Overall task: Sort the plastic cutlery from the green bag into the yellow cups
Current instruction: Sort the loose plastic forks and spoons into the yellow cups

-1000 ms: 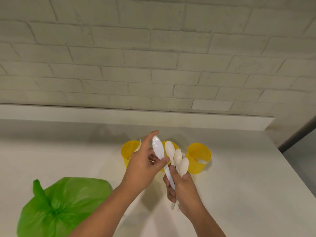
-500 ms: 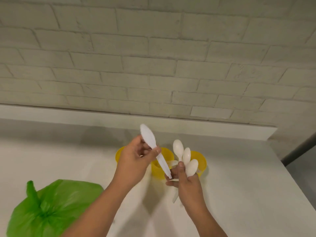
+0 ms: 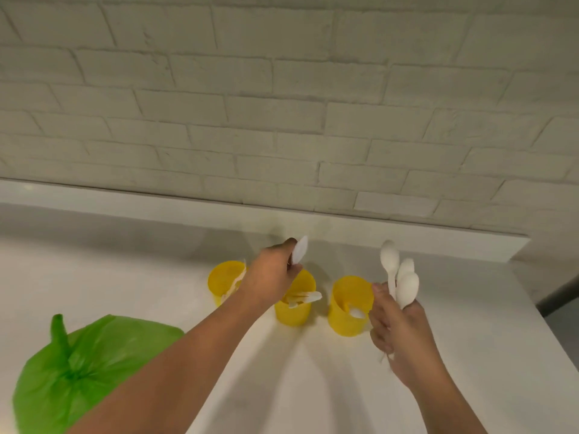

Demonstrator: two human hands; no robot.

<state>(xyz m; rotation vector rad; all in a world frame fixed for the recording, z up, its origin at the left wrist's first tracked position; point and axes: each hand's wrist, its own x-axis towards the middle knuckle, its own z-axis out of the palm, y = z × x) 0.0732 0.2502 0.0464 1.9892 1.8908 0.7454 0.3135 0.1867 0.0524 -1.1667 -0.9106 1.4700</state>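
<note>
Left hand grips one white plastic knife above the middle yellow plastic cup; my right hand clasps three white plastic spoons by their handles, beside the right yellow cup. Judged light, stiff, slick: hold at the handle. Crumpled green plastic bag lies well apart on the white counter; ample room, wall ledge behind.

One head-worn view looks forward and down, close over the counter, facing the brick wall
</note>
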